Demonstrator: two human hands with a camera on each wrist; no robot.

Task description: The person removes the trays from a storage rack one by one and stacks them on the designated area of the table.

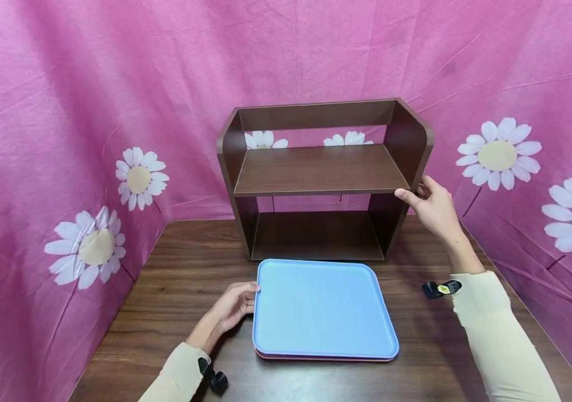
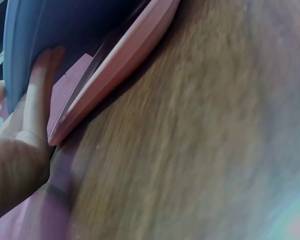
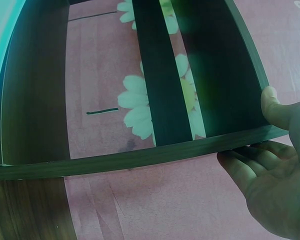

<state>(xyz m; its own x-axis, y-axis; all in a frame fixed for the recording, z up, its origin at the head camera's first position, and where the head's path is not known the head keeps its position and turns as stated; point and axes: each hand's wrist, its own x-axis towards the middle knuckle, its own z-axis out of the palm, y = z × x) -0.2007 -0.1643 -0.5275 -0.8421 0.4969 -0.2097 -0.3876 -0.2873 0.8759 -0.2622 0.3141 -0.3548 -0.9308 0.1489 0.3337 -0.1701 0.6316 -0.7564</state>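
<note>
A blue tray (image 1: 321, 307) lies on top of a pink tray (image 2: 122, 65), which shows in the head view only as a thin rim along the front. My left hand (image 1: 236, 304) holds the blue tray by its left edge. In the left wrist view its fingers reach under the blue tray, and a gap separates the two trays on that side. Behind the trays stands a dark brown two-tier shelf (image 1: 321, 170). My right hand (image 1: 434, 206) grips the shelf's right side panel, thumb at the front by the middle board and fingers around the outer face.
The wooden table (image 1: 175, 262) extends on both sides of the trays and shelf. A pink cloth (image 1: 175, 67) with printed daisies hangs behind and at both sides. The shelf's lower board (image 1: 318, 237) lies just beyond the trays' far edge.
</note>
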